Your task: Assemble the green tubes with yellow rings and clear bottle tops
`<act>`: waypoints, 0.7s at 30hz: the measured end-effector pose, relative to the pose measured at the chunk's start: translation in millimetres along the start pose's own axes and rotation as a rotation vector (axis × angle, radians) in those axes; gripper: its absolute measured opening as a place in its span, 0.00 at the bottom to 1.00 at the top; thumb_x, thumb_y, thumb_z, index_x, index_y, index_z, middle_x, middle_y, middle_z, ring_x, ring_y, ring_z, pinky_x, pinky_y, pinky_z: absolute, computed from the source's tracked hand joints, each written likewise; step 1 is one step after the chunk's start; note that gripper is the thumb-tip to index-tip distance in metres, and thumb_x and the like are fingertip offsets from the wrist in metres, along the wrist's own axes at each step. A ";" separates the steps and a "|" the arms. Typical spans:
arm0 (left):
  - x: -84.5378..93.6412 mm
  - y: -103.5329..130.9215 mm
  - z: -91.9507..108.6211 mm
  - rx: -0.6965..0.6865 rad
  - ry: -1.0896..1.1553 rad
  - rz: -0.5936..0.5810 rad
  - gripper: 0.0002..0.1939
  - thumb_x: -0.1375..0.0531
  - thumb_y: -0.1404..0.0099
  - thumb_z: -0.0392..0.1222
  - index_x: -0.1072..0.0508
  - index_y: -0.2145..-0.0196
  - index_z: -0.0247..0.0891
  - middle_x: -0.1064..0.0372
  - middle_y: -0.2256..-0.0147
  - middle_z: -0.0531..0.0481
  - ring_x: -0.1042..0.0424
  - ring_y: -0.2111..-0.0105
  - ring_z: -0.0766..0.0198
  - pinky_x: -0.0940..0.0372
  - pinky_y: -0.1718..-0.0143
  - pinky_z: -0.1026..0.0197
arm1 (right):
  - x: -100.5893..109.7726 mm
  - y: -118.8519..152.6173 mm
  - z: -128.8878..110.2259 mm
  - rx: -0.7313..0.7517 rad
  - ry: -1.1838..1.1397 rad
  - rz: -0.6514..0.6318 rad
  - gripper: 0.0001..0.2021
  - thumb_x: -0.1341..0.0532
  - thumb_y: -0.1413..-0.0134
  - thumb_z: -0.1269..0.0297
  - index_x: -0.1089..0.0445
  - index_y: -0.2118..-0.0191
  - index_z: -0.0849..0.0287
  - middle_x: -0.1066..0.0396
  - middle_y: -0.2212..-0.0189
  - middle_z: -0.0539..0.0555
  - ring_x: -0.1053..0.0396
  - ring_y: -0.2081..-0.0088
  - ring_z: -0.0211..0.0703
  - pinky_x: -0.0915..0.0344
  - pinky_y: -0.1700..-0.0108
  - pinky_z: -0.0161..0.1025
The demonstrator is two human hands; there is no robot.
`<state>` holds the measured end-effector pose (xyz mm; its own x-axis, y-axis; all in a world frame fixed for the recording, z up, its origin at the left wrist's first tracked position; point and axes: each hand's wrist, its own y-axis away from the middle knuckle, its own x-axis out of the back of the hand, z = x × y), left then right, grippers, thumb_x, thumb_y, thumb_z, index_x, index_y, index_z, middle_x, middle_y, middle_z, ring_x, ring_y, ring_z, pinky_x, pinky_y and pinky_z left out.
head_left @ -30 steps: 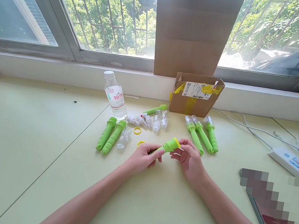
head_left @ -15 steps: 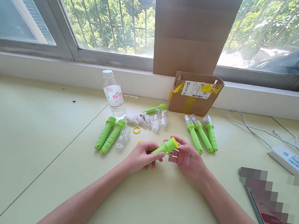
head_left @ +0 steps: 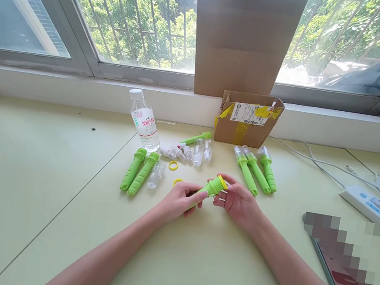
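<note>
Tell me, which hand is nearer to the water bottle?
Left. The left hand, holding a green handle, is in front of the water bottle and to its right; the right hand is farther right, fingers at the handle's yellow ring.

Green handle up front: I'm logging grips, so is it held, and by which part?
The left hand holds the green handle by its shaft; the right hand is at the yellow ring.

Your left hand (head_left: 180,201) grips green handle (head_left: 212,187), yellow ring (head_left: 222,182) at its wide end; your right hand (head_left: 238,203) at the ring. Cardboard box (head_left: 246,123) behind, on desk (head_left: 46,176).
</note>
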<state>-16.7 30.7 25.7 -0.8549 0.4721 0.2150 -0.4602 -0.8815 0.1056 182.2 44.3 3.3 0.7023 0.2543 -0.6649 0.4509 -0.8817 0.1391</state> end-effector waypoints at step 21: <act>-4.7 2.4 2.2 0.098 0.201 -0.126 0.22 0.48 0.35 0.57 0.29 0.66 0.33 0.39 0.81 0.55 0.46 0.88 0.75 0.50 0.88 0.70 | -6.7 3.9 -3.3 -0.074 -0.080 -0.066 0.16 0.47 0.51 0.70 0.29 0.57 0.61 0.25 0.58 0.61 0.29 0.70 0.41 0.32 0.66 0.38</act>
<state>-13.3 26.3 27.0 -0.8274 0.5616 -0.0016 -0.5488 -0.8080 0.2145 181.1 40.5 10.7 0.6247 0.2758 -0.7306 0.5366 -0.8313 0.1450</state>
